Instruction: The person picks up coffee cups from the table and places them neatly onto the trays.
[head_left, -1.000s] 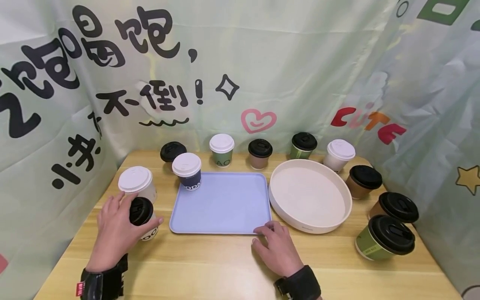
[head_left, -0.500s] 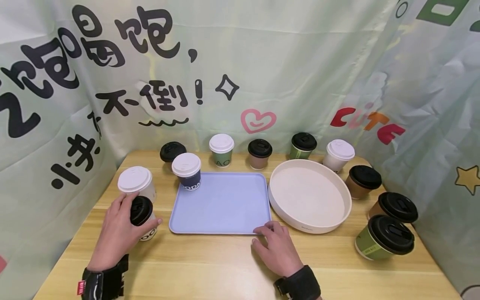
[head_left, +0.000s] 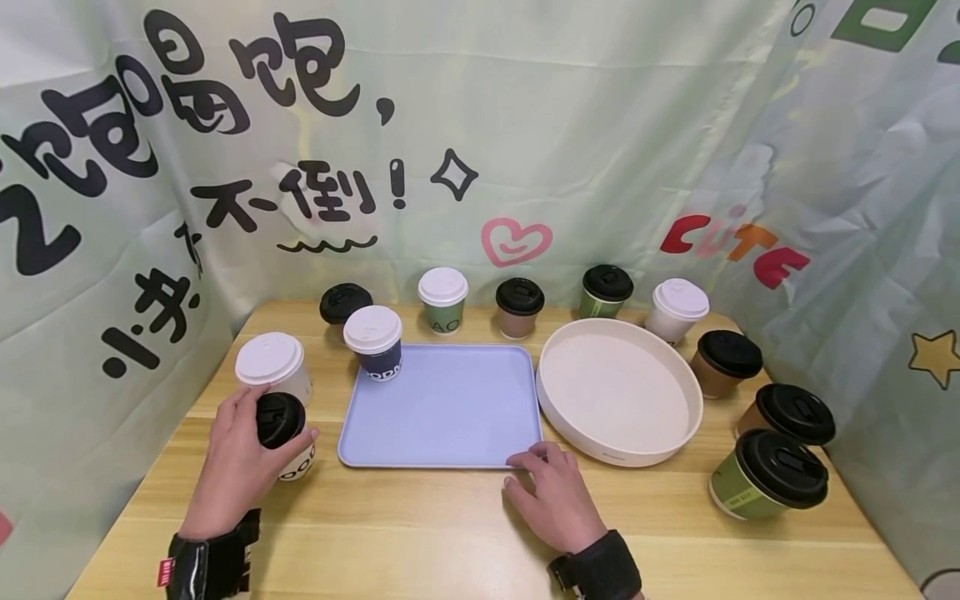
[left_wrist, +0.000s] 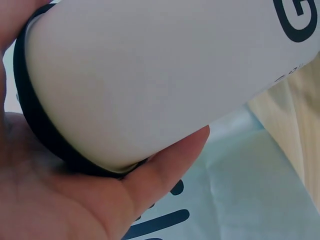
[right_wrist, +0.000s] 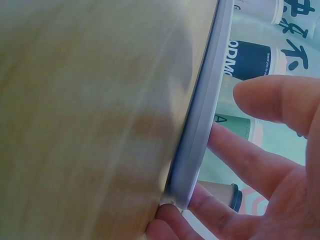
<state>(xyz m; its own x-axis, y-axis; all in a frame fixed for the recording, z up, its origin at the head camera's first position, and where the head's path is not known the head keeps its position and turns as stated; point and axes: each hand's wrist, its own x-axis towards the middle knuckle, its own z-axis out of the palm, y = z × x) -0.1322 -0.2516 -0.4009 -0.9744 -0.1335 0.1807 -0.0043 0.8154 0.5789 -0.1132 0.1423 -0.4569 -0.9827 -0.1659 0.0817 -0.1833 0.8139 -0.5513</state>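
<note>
Near the bottom of the frame, the person's right hand (head_left: 555, 496) rests its fingertips on the lower-right corner of a lilac rectangular tray (head_left: 450, 408), thumb held away from it. At the lower left, the left hand (head_left: 232, 467) is clamped round a white paper cup with a black lid (head_left: 283, 429). A green black-lidded paper cup (head_left: 768, 475) sits lower right. Further back, a round cream tray (head_left: 622, 392) lies right of centre, and a navy white-lidded paper cup (head_left: 378, 354) stands at the lilac tray's upper-left corner. Behind everything hangs a pale green printed curtain (head_left: 600, 167).
</note>
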